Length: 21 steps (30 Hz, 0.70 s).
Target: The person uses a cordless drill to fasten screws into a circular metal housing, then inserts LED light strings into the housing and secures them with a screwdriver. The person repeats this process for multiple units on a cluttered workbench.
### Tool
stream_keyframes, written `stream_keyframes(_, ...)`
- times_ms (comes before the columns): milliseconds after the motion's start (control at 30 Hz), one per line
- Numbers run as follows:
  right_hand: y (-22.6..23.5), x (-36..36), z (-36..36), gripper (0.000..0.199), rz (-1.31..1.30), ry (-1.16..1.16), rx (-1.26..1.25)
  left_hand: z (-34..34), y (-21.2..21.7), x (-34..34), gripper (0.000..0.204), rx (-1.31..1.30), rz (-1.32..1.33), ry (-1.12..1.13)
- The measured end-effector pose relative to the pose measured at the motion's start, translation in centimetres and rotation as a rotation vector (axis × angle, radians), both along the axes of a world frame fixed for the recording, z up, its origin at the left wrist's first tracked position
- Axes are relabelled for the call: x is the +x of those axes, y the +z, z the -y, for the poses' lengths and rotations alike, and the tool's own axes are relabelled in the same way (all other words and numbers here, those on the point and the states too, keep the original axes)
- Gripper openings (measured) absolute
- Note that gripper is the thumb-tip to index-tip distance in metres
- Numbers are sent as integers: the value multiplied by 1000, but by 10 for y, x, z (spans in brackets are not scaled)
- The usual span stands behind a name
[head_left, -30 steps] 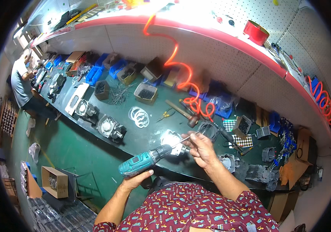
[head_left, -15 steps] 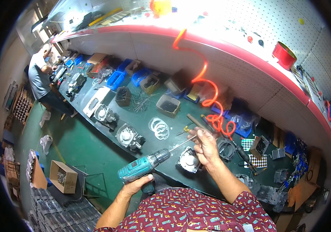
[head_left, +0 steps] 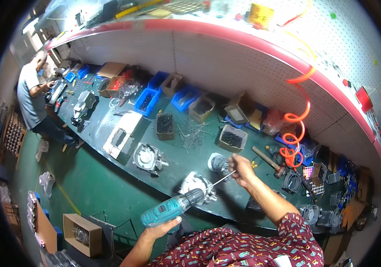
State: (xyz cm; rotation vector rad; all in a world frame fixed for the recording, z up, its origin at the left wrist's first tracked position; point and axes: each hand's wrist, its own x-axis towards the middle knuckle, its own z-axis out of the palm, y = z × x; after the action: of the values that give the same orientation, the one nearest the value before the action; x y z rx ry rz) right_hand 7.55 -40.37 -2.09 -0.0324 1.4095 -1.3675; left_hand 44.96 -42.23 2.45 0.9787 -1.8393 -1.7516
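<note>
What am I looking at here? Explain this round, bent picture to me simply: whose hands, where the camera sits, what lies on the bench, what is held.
The camera sits on a person's head and looks down through a very wide lens, so straight edges curve. The two arms coming from below are that person's own. The left hand grips a teal cordless drill. The right hand pinches a long thin metal rod that runs to the drill's tip. Below them on the green workbench lie round grey metal assemblies, a loose pile of long screws, blue bins, small boxes of dark parts and a hammer. An orange coiled air hose hangs from above. Another person works at the far left.
</note>
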Motion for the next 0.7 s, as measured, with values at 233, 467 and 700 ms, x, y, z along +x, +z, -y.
stream_keyframes(233,-78,-16,229,24,-1418,426,-210,98,-21,105,35,-25,71,5)
stream_keyframes(467,-94,-23,399,18,-1841,779,206,125,-80,166,28,363,-15,189)
stream_keyframes(700,-157,-29,477,21,-1883,969,520,152,-77,178,51,142,100,14)
